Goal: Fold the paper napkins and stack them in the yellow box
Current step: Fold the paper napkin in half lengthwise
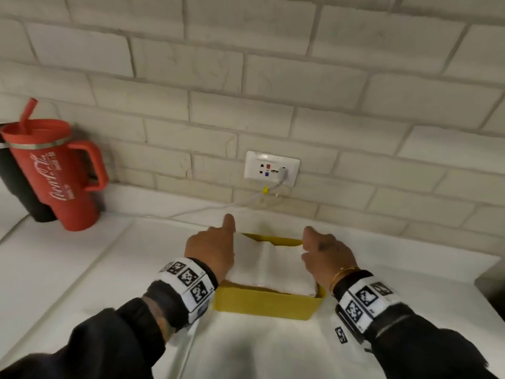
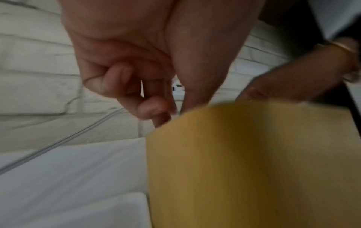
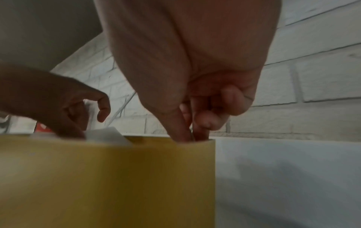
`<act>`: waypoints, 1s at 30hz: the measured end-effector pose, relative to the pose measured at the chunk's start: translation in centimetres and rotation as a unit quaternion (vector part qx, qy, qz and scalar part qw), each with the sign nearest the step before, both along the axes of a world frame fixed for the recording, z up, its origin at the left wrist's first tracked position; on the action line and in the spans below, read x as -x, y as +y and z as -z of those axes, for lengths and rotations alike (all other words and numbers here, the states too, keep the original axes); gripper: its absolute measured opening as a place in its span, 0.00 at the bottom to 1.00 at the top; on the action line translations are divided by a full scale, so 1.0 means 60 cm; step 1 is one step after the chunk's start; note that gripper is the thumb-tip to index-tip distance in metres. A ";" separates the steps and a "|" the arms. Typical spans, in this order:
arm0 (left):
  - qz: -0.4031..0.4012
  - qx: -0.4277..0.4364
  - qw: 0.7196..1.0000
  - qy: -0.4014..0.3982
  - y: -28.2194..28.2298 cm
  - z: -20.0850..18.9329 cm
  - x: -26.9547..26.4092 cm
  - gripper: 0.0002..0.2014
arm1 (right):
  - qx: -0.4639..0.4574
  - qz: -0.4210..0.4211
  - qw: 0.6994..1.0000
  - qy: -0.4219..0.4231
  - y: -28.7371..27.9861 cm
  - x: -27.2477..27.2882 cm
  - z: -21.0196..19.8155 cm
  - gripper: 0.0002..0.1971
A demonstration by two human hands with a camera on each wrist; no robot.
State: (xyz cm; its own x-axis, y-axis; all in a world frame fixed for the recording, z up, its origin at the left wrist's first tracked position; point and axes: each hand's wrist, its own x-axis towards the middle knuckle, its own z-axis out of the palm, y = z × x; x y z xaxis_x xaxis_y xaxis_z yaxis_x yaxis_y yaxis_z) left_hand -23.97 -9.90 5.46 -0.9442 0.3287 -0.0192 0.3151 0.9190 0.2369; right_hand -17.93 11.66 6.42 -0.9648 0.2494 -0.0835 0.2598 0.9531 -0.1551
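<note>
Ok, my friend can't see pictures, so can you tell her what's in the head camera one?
Two hands, the left hand and the right hand, lower a folded white napkin into a yellow box on a white counter. A red tumbler with a straw stands far left, and a wall socket sits in the pale brick wall behind.

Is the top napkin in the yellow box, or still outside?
In. The white napkin lies inside the yellow box, held at its sides by left hand and right hand.
</note>
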 end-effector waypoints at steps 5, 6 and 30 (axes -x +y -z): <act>0.090 0.222 0.971 0.027 0.028 0.019 0.009 0.14 | -0.178 -0.090 0.977 -0.081 -0.017 0.033 0.026 0.11; 0.096 0.235 0.967 0.028 0.030 0.019 0.010 0.14 | -0.204 -0.097 0.969 -0.097 -0.020 0.036 0.030 0.09; -0.009 -0.185 0.978 -0.095 -0.070 0.081 0.012 0.12 | 0.151 -0.097 0.942 -0.283 -0.109 0.026 0.020 0.47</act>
